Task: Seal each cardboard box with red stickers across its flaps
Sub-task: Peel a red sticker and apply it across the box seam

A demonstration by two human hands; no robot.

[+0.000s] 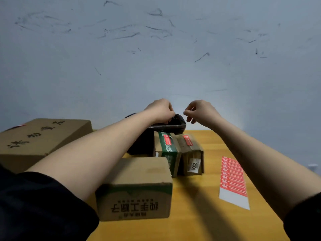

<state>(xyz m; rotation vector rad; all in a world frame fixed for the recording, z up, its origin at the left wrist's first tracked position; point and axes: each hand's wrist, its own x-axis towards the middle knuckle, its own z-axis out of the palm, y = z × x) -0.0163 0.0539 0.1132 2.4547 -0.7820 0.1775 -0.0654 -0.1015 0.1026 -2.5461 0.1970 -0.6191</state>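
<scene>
Both arms reach across the yellow table (pixel 205 214) to a dark box (pixel 166 126) at the far edge, close to the wall (pixel 156 58).

The left hand (pixel 160 110) has its fingers curled down onto the top edge of the dark box, gripping it; this probably steadies the box while it is worked on. The right hand (pixel 201 112) hovers just beside the box's right corner, thumb and forefinger drawn together in a pinch. Whether a sticker sits in that pinch cannot be told, as nothing red shows between the fingertips.

Position of task items:
- The sticker sheet (pixel 233 181) lies flat on the table to the right, near the right forearm, within easy reach. Its lower part is bare white backing; the red stickers fill the upper part.
- Two small boxes stand just in front of the dark box: a green-banded box (pixel 167 150) and a brown box (pixel 192 153), touching side by side. Each carries a red sticker on top, so both appear sealed.
- A large box (pixel 40 140) at the left shows a red sticker at its far corner.
- A nearer box (pixel 137 186) with green print shows no sticker on its visible faces; it likely remains to be sealed
</scene>
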